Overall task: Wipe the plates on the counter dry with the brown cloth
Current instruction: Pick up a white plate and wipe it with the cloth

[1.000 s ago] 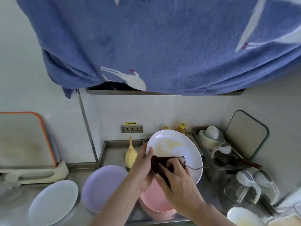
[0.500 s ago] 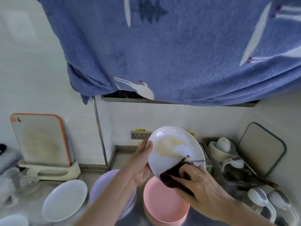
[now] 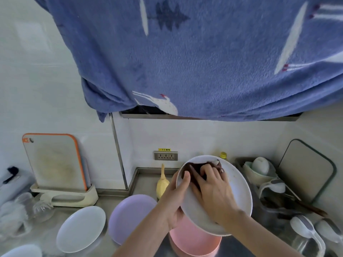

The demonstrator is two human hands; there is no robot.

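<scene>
A white plate [image 3: 239, 193] is held tilted above the counter, its face toward me. My left hand [image 3: 176, 199] grips its left rim, thumb on the face. My right hand [image 3: 213, 190] presses the brown cloth [image 3: 193, 169] against the plate's upper part, with the cloth bunched under the fingers. On the steel counter below lie a pink plate [image 3: 193, 242], a lilac plate [image 3: 130, 217] and a pale blue plate [image 3: 81, 229]. The rim of another plate [image 3: 22, 252] shows at the bottom left corner.
A blue patterned blanket [image 3: 204, 52] hangs overhead. An orange-edged cutting board [image 3: 53, 162] stands at the left wall. A yellow squeeze bottle [image 3: 161, 184] stands behind the lilac plate. A dish rack [image 3: 259, 173] with bowls and lidded glass jars [image 3: 306, 236] fill the right side.
My right hand has slid the brown cloth from the plate's lower edge up to its top. The yellowish smear on the plate's face is no longer visible. The view has tilted slightly.
</scene>
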